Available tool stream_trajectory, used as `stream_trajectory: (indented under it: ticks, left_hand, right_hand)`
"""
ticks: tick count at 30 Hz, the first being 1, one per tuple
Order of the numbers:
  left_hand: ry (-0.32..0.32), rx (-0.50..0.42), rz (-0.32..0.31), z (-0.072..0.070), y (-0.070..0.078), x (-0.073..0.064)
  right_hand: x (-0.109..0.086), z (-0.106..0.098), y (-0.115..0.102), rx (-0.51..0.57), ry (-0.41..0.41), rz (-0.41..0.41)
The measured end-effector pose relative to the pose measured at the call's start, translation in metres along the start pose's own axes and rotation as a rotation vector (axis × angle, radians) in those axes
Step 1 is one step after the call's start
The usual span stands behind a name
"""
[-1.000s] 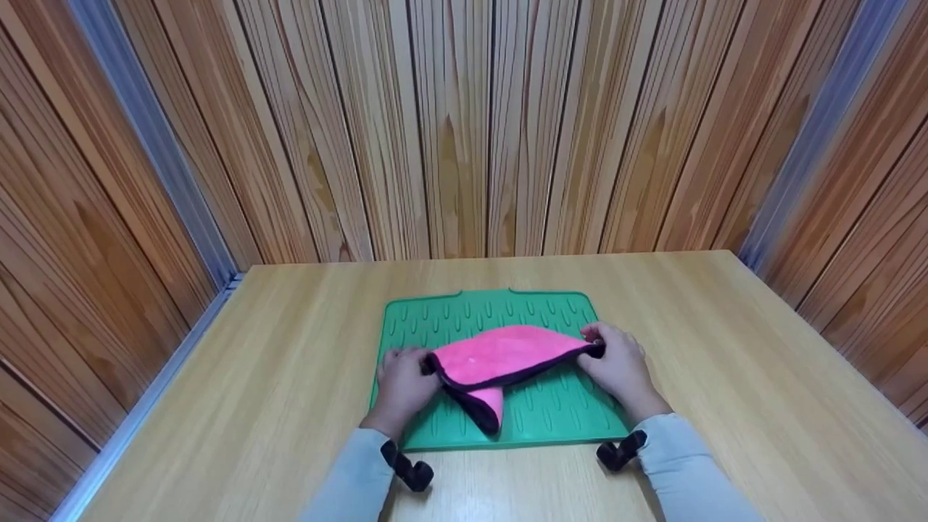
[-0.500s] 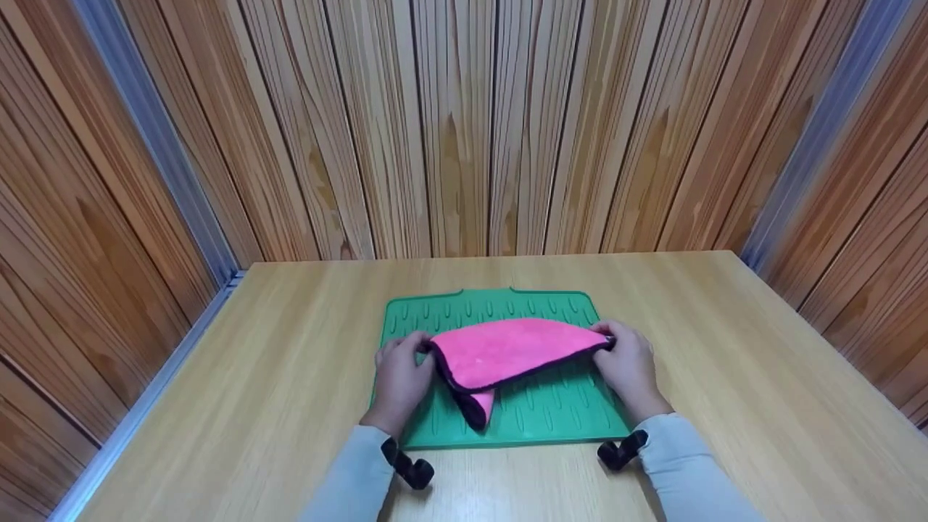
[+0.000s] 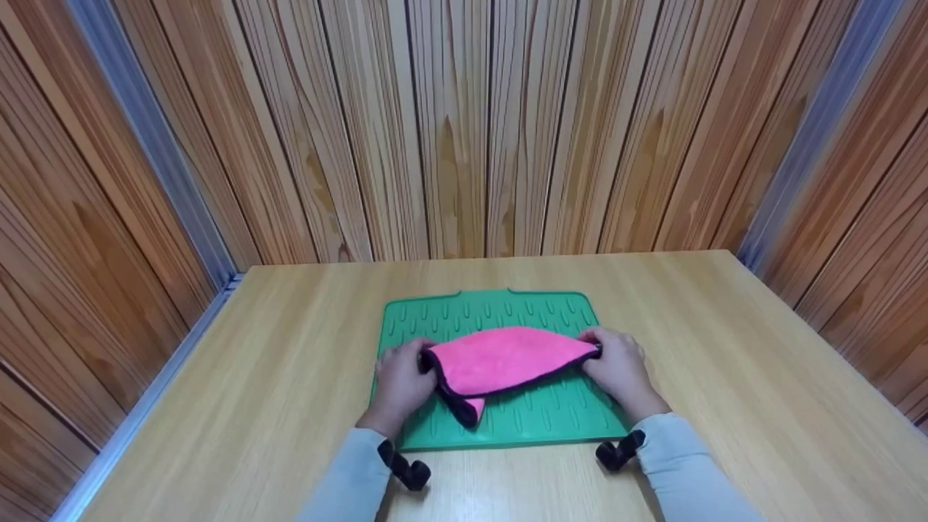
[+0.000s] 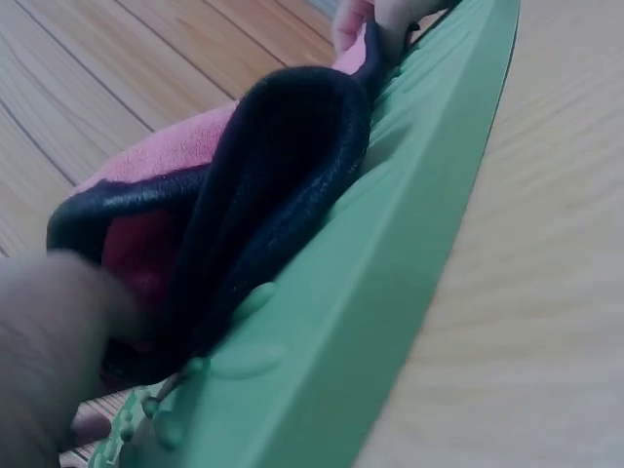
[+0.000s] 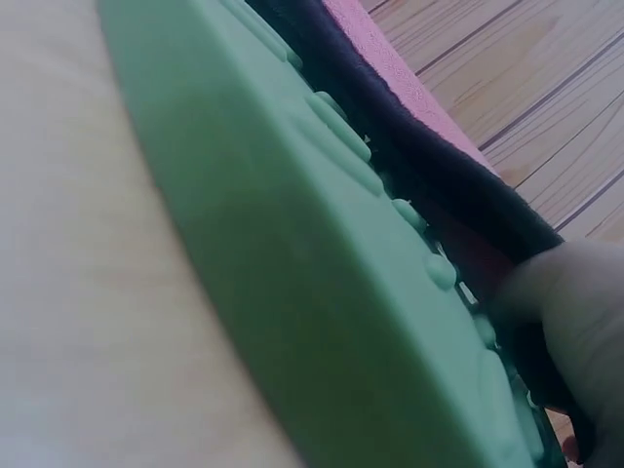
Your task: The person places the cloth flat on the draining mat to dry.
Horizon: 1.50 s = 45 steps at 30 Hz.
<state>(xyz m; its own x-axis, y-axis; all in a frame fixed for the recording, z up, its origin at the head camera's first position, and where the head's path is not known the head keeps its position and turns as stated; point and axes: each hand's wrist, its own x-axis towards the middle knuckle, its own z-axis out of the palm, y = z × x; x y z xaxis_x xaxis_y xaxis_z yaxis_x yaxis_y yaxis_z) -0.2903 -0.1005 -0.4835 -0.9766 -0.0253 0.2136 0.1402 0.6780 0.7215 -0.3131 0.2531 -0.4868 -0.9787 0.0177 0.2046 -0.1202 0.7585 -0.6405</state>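
Observation:
A pink cloth [image 3: 507,355] with a dark border is stretched between my two hands, over a green ridged mat [image 3: 551,413]. My left hand [image 3: 400,380] pinches its left corner, and my right hand [image 3: 620,370] pinches the right corner. Below the left part, a loose fold [image 3: 464,409] of the cloth hangs down onto or just above the mat. In the left wrist view the cloth's dark edge [image 4: 292,175] bends in a loop above the mat. Seen from the right wrist, the cloth's dark edge [image 5: 409,127] runs along the mat's ridges to my thumb.
The mat lies on a light wooden table [image 3: 254,391]. Wood-panelled walls [image 3: 464,130] stand behind the table and on both sides, with metal posts [image 3: 167,138] at the corners. A black wrist mount [image 3: 404,467] sits at each sleeve.
Both hands first rise a little and spread with the cloth, then come down and slightly closer together. The hanging fold shows shorter and farther left.

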Motion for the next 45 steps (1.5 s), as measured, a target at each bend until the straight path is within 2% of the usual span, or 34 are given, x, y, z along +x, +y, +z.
stream_trajectory:
  ticks: [5,10,15,20,25,33,40,45]
  left_hand:
    - [-0.105,-0.13,0.103,-0.007,0.001,-0.004]
    - [-0.2,-0.196,0.218,-0.014,-0.004,-0.007]
    - [-0.271,-0.214,0.247,-0.018,-0.005,-0.007]
    - [-0.322,-0.206,0.222,-0.019,-0.005,-0.007]
    - [-0.286,-0.19,0.239,-0.016,-0.007,-0.007]
    - [-0.153,-0.117,0.356,-0.01,-0.006,-0.007]
    - [-0.074,-0.165,0.363,-0.008,-0.007,-0.007]
    - [-0.033,-0.237,0.391,-0.007,-0.012,-0.006]
  right_hand:
    - [-0.004,0.001,-0.005,0.004,-0.046,-0.088]
    - [-0.009,0.003,-0.007,0.023,-0.077,-0.14]
    - [-0.012,0.004,-0.005,0.063,-0.073,-0.153]
    - [-0.012,0.006,-0.004,0.093,-0.028,-0.193]
    - [-0.012,0.006,-0.003,0.088,-0.008,-0.206]
    - [-0.008,0.005,-0.006,0.001,-0.011,-0.145]
    - [-0.008,0.003,-0.005,-0.06,-0.003,-0.001]
    - [-0.008,0.004,-0.005,-0.062,0.006,-0.007]
